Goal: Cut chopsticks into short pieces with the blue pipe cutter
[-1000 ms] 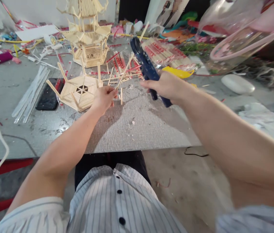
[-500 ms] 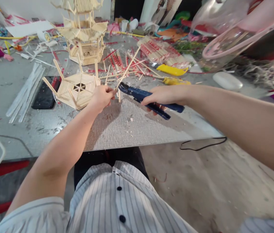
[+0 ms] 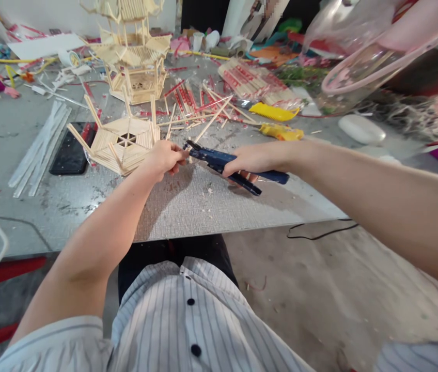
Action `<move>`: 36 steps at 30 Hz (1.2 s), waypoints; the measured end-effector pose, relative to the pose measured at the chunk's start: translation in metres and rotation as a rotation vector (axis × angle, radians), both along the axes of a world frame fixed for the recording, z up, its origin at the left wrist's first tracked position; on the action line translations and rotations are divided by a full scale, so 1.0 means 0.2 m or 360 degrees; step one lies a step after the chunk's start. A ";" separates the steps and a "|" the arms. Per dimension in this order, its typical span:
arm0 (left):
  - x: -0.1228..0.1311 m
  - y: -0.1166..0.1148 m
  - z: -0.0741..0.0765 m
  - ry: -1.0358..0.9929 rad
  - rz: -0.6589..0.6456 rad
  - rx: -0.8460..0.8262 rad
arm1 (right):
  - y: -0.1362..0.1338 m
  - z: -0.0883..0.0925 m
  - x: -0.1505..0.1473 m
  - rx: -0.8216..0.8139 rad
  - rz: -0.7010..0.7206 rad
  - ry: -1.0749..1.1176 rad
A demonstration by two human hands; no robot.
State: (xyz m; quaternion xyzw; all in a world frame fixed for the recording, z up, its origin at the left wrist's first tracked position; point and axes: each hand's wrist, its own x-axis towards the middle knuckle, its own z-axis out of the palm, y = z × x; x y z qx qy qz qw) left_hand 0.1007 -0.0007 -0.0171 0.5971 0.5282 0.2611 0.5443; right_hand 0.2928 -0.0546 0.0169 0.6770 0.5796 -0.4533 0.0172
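Observation:
My left hand pinches a thin wooden stick that slants up and to the right over the table. My right hand is wrapped round the dark blue handles of cutting pliers, whose jaws point left and meet the stick just beside my left fingertips. Right of my left hand's knuckles lies a hexagonal roof piece of wooden sticks. Behind it stands a tall pagoda model of sticks.
Loose sticks and red-printed stick wrappers litter the grey table. A black phone, white strips, a yellow tool and a clear plastic container lie around. A cable hangs off the front edge.
My right hand swung the pliers down from upright to level and brought the jaws left to the stick. The stick has tilted lower in my left hand.

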 end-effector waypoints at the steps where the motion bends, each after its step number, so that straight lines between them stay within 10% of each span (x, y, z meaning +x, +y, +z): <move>1: 0.00 0.00 -0.01 0.0013 -0.0024 0.0005 | 0.00 0.00 -0.01 -0.0006 0.0000 -0.0014; 36: 0.05 -0.06 0.00 0.0247 -0.0204 0.0084 | -0.09 0.06 -0.06 0.0059 0.0127 -0.0505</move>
